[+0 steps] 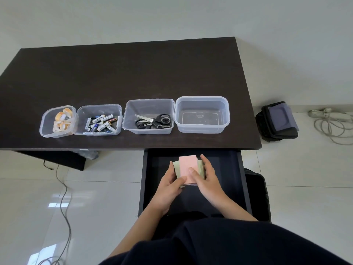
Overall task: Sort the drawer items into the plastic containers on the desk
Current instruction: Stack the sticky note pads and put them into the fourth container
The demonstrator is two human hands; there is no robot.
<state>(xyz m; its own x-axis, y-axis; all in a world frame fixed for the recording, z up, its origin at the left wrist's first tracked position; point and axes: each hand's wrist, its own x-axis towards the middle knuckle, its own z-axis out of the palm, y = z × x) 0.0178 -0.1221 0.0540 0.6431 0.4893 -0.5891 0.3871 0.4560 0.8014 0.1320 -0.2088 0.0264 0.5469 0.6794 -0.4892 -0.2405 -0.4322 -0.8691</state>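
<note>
Four clear containers hold tape rolls [62,119], batteries [101,122], scissors [152,121], nothing [202,114]; left hand [171,183] and right hand [205,176] grip apparently sticky-note pads [188,169].

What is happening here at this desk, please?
A person is sorting items from an open drawer into four clear containers on the desk. Both hands, left hand and right hand, hold a stack of sticky notes, pink on top, over the drawer. Tape rolls, batteries and scissors each fill their own container. The rightmost container is empty.
</note>
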